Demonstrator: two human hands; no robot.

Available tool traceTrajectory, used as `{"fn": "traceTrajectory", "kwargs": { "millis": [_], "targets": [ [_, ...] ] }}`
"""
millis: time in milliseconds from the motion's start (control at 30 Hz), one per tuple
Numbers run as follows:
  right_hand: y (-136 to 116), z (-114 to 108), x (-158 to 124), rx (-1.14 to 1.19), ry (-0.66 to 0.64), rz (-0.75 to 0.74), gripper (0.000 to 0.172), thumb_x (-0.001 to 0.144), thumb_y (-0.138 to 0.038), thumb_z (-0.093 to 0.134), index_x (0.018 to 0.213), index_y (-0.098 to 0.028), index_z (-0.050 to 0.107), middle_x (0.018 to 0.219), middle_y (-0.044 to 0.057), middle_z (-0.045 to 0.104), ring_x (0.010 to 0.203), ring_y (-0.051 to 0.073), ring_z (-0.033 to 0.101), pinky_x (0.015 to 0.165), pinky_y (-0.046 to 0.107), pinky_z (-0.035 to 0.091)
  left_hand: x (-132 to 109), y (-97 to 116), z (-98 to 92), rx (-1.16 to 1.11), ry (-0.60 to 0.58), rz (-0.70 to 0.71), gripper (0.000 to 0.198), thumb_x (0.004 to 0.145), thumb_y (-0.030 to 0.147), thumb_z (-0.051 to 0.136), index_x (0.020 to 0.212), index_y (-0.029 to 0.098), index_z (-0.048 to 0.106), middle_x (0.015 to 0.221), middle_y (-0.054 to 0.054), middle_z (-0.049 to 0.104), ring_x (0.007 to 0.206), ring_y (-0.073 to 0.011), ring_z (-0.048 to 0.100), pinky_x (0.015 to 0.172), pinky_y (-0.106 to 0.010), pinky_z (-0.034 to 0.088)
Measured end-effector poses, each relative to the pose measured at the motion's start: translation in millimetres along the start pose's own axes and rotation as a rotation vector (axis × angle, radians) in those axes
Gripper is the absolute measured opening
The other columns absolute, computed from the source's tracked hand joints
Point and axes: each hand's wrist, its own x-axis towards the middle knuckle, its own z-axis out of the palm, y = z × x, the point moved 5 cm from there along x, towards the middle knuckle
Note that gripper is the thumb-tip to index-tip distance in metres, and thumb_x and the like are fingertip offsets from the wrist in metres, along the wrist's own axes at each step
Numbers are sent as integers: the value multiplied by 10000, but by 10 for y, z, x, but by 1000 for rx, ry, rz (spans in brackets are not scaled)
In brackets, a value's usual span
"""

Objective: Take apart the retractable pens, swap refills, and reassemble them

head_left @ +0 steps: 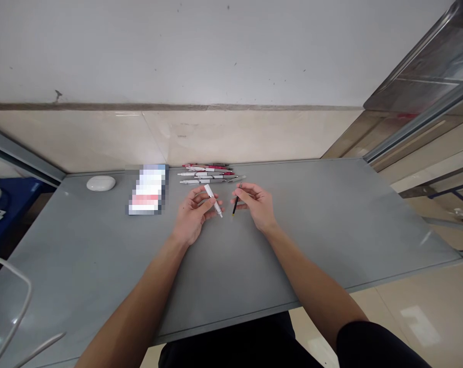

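Note:
Over the grey table (315, 209), my left hand (190, 215) is closed on a white pen barrel (217, 207), pinched between thumb and fingers and tilted with its narrow end toward me. Facing it, my right hand (260, 205) pinches a thin black pen refill (235, 204) with a yellowish lower end. The barrel and the refill are apart, a small gap between them. Just beyond both hands lies a loose pile of several white, grey and red pens (206, 177). By my right fingertips a small clear-looking piece (237, 178) rests on the table.
A phone (149, 189) with a blurred screen lies left of the pens. Farther left sits a white rounded case (101, 183). A white cable (26, 291) loops over the near left corner. The tiled wall (254, 135) borders the table's far edge.

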Motion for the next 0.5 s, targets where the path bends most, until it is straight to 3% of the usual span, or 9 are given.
{"fn": "traceTrajectory", "kwargs": {
  "millis": [167, 500],
  "targets": [
    [3, -18, 11, 31, 16, -36, 279, 720, -424, 720, 907, -224, 668, 841, 15, 692, 728, 169, 699, 723, 374, 598, -3, -3, -15, 0, -7, -2, 413, 738, 232, 751, 1103, 225, 559, 999, -43, 664, 886, -231, 688, 783, -440, 571],
    [-18, -31, 14, 27, 30, -52, 280, 727, -440, 708, 918, -241, 664, 854, 13, 687, 801, 190, 704, 670, 346, 607, -5, 51, 8, -21, -21, 27, 389, 725, 211, 755, 1066, 223, 569, 959, -26, 666, 868, -226, 685, 760, -426, 573]
  ]
}}
